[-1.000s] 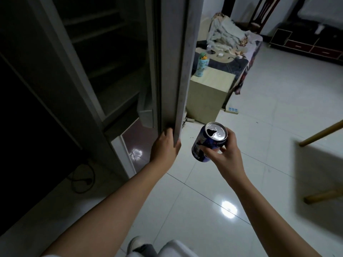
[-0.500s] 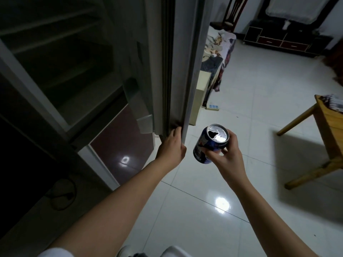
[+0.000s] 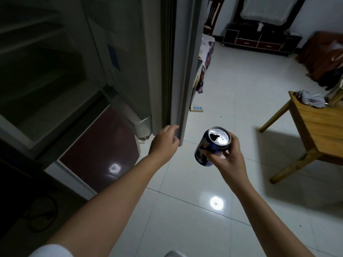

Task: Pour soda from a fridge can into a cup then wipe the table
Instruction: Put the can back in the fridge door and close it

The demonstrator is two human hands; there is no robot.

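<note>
A dark blue soda can [image 3: 206,151] with an opened silver top is held upright, slightly tilted, in my right hand [image 3: 229,160] at the centre of the view. My left hand [image 3: 165,140] is at the lower edge of the grey fridge door [image 3: 182,71], fingers spread and touching or just off the edge. The fridge interior [image 3: 46,71] with its dark shelves is open at the left. A wooden table [image 3: 319,127] stands at the right with a striped cloth [image 3: 306,98] on its far corner. No cup is in view.
White tiled floor [image 3: 185,210] lies below my arms. A power strip [image 3: 197,109] lies on the floor past the door. A dark low cabinet [image 3: 259,41] stands against the far wall, a bed [image 3: 206,52] behind the door, and a cable [image 3: 42,216] lies at lower left.
The fridge door has swung further toward the fridge. My left hand's grip on its edge has loosened to spread fingers. The view has turned right, showing more of the table.
</note>
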